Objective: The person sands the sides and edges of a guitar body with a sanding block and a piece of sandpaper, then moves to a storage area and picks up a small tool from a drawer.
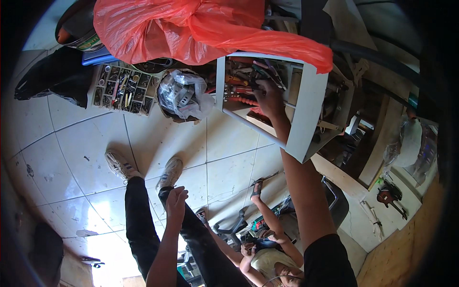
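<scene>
My right hand (270,98) reaches into a white open-topped drawer or rack (307,112) full of hand tools. Its fingers are curled down among them, and what they grip is partly hidden. Just beyond the fingertips lie pliers (271,72) with dark and coloured handles. Orange- and red-handled tools (236,80) are heaped at the left inside the drawer. My left hand (176,200) hangs low over my leg, well away from the drawer. Its fingers are loosely curled together, with nothing visible in them.
A red plastic bag (215,28) drapes over the drawer's far edge. To the left stand a round container of metal parts in clear plastic (184,95) and a compartment tray of small hardware (125,91). Another person (272,256) sits low behind, close to my right arm.
</scene>
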`<control>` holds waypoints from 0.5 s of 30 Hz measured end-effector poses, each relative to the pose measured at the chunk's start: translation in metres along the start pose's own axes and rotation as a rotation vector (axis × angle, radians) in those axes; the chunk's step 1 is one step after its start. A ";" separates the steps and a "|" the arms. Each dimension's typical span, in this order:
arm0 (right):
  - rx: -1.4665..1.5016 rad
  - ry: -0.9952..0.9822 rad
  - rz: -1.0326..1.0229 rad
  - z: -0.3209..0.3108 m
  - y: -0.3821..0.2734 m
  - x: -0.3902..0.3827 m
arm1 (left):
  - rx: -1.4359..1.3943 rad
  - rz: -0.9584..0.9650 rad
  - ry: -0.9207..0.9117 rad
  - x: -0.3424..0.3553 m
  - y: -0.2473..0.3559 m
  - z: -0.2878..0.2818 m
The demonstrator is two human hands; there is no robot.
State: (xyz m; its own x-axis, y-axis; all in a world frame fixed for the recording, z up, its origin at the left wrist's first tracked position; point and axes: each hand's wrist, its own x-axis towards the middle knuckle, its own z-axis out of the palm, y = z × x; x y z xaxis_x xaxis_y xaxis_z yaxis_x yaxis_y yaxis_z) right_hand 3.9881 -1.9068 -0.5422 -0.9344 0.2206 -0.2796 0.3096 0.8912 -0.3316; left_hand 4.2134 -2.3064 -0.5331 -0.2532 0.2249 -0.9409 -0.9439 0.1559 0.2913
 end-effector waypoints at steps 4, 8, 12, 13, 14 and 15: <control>-0.105 0.097 -0.098 0.005 0.036 -0.027 | -0.049 -0.022 -0.024 0.000 0.008 0.007; 0.155 0.026 0.030 0.012 0.028 -0.036 | -0.031 -0.008 -0.013 -0.001 0.007 0.005; 0.158 0.027 -0.069 0.017 0.025 -0.043 | -0.039 -0.008 -0.016 -0.001 0.004 0.004; 0.174 0.006 -0.078 0.019 0.024 -0.043 | -0.039 -0.013 -0.013 -0.001 0.004 0.003; 0.214 -0.037 -0.064 0.020 0.029 -0.044 | -0.042 -0.007 -0.017 -0.001 0.005 0.004; 0.226 -0.006 -0.047 0.021 0.040 -0.048 | -0.045 0.000 -0.025 -0.001 0.006 0.005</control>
State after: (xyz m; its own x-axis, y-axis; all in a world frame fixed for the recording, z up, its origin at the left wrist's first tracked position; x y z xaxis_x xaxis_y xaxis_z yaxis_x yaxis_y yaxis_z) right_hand 4.0492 -1.8900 -0.5613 -0.9481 0.1778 -0.2636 0.2975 0.7888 -0.5379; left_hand 4.2093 -2.3012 -0.5298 -0.2480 0.2494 -0.9361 -0.9526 0.1128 0.2824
